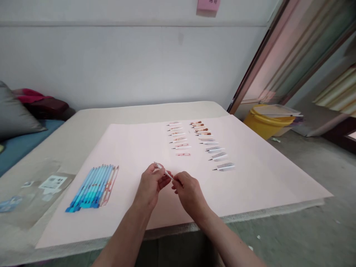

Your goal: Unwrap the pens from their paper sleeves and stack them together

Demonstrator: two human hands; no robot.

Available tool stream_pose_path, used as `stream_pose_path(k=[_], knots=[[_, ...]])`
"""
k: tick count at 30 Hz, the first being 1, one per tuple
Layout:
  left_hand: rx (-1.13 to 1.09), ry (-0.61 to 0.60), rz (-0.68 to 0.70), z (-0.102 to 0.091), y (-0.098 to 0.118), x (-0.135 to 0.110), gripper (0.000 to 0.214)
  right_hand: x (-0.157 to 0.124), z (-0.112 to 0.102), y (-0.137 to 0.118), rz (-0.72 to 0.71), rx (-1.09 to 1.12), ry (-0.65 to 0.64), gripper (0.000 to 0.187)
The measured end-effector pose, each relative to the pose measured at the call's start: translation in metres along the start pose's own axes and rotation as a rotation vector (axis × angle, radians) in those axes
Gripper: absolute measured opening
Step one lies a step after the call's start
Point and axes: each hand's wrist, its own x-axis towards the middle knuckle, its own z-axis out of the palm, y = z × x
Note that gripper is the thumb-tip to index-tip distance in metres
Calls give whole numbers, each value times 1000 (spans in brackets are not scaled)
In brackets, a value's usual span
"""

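Over the front middle of the pink sheet [133, 148], both hands grip one slim, whitish pen [167, 173]. My left hand [150, 185] is closed around its upper part, and the pointed end sticks out past the fingers at upper left. At the lower end, my right hand [187, 189] pinches with curled fingers that hide that end. To the left lies a row of pens [93, 185], mostly blue, with a few clear pink ones along its right side. Beyond my hands are two columns of small slim pieces with dark tips, one patterned pink [179, 140], the other brown and grey [214, 148].
The sheet covers a pale table [83, 118] against a white wall [125, 63]. Clear plastic packaging [36, 196] with labels lies at the left. A grey cushion [16, 111] is further left. A yellow bucket [264, 120] stands on the floor at right.
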Motion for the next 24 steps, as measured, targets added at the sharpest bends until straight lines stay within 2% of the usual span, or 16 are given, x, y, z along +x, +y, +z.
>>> stream_pose_path(k=[6, 8, 11, 14, 17, 20, 24], knots=[[-137, 51, -16, -4, 1, 6, 15, 11, -6, 2, 92, 130, -117, 17], [-155, 75, -2, -7, 3, 7, 15, 19, -12, 10, 83, -13, -61, 23], [-159, 116, 1, -8, 5, 9, 14, 33, -17, 33, 0, -363, 119, 28], [-174, 134, -18, -7, 6, 9, 12, 47, -12, 60, -72, -585, 133, 43], [-204, 147, -37, -6, 6, 10, 11, 56, -4, 74, -10, -689, 106, 50], [-214, 167, -56, -7, 7, 12, 11, 59, 1, 73, 25, -725, 102, 51], [-224, 190, -49, -14, 11, 16, 11, 57, -1, 62, -20, -741, 153, 37]])
